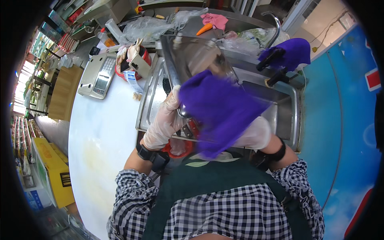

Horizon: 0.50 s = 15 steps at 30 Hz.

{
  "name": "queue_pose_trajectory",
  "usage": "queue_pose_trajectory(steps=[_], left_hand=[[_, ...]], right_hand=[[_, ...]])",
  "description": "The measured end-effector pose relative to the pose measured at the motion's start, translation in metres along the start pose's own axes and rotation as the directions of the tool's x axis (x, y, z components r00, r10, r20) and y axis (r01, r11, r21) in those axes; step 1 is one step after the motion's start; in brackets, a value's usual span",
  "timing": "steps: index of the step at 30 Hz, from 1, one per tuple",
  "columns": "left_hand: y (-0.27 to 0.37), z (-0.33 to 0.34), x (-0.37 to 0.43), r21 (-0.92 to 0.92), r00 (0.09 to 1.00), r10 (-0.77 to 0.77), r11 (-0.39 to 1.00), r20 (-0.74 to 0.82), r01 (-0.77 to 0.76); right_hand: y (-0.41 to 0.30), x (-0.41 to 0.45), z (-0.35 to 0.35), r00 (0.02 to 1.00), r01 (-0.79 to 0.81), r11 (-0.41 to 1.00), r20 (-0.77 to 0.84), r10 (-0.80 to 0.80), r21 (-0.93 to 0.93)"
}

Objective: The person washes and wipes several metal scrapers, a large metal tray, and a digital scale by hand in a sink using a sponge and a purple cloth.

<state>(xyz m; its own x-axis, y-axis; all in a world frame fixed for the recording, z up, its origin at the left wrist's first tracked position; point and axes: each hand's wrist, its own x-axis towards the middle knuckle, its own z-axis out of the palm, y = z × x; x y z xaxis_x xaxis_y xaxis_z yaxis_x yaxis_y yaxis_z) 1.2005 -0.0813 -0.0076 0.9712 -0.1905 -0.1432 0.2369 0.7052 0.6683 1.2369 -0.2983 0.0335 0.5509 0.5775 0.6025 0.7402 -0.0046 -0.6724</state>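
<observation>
A thin translucent glove covers my left hand (163, 123), which grips the near left edge of a shiny stainless steel pan (192, 57). The pan is held tilted over the sink counter. My right hand (256, 133), also gloved, holds a purple cloth (222, 108). Motion blurs the cloth, and it covers the pan's near part and most of my right fingers. Below my left fingers, handles of what look like knives (192, 128) show, one of them red. A red plastic container (179, 148) sits lower down, close to my apron.
A steel sink basin (283, 117) lies right, with a faucet (274, 27) and another purple cloth (289, 54) behind it. On the left, a white table (103, 135) bears a digital scale (99, 75) and a phone (140, 66). A carrot (204, 29) and plastic bags (147, 28) lie behind.
</observation>
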Motion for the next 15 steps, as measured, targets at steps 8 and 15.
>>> queue_pose_trajectory(steps=[8, 15], left_hand=[[-0.017, 0.058, 0.002, -0.012, 0.989, 0.103, 0.994, -0.103, -0.104], [-0.014, 0.062, -0.015, 0.217, 0.949, 0.301, 0.936, -0.094, -0.276]], right_hand=[[0.042, -0.004, 0.007, 0.973, 0.229, 0.813, 0.114, -0.199, -0.536], [0.081, -0.038, -0.068, 0.986, 0.024, 0.858, -0.129, -0.104, -0.513]])
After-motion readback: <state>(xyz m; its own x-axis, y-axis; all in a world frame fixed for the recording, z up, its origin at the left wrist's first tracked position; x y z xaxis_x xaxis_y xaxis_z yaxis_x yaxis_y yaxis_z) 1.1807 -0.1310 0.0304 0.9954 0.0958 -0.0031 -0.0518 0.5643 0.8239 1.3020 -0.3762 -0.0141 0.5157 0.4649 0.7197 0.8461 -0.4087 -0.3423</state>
